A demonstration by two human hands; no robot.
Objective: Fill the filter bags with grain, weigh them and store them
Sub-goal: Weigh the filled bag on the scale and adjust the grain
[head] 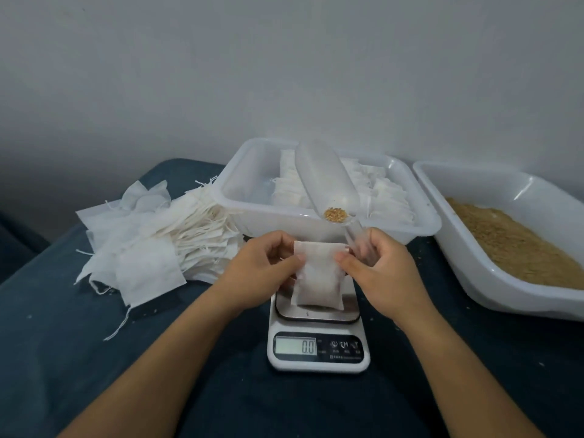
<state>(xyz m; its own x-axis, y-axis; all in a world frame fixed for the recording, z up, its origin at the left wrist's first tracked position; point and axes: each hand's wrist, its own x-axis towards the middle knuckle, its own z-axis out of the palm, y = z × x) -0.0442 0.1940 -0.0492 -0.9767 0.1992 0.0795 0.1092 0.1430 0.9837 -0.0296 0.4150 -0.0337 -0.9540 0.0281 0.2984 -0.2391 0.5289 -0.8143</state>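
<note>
A white filter bag [319,276], plump at the bottom with grain, hangs upright just over the steel platform of a small white kitchen scale [317,347] whose display reads 0.0. My left hand [262,270] pinches the bag's upper left edge. My right hand [382,270] pinches its upper right edge and also holds the handle of a clear plastic scoop [325,175]. The scoop points up and away, with a little golden grain [335,213] at its lower end. Whether the bag touches the platform cannot be told.
Behind the scale, a clear plastic tub [316,227] holds rows of filled bags. A white tray [467,273] of loose brown grain lies at the right. A heap of empty bags with strings [148,245] lies at the left on the dark blue cloth.
</note>
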